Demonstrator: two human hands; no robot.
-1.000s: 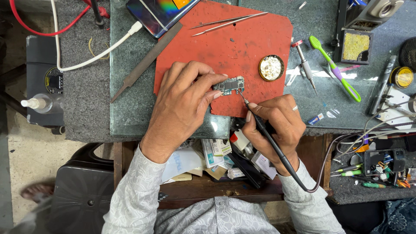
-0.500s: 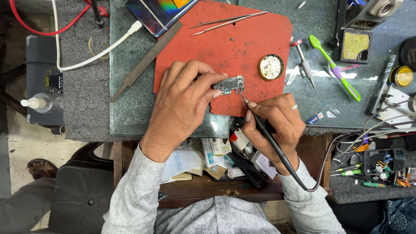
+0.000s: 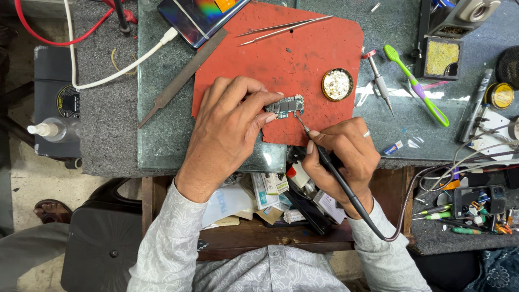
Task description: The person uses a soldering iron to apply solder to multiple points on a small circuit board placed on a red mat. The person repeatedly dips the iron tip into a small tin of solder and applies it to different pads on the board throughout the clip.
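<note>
The tabletop [image 3: 108, 119] fills the upper frame, and the red mat [image 3: 303, 59] lies at its centre. My left hand [image 3: 227, 130] presses down at the mat's lower edge, fingers clenched on the small circuit board [image 3: 285, 106] to pin it. My right hand [image 3: 346, 157], lower right of it, grips the soldering iron [image 3: 330, 167] like a pen, tip touching the board's right edge. I judge this is mid-soldering; the next move calls for a steady tip and a still board.

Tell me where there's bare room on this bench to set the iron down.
Bare mat lies between the tweezers and the small board. Open glass sits below the green toothbrush. The right edge, around the sponge holder and cables, is crowded, as is the open drawer.
</note>
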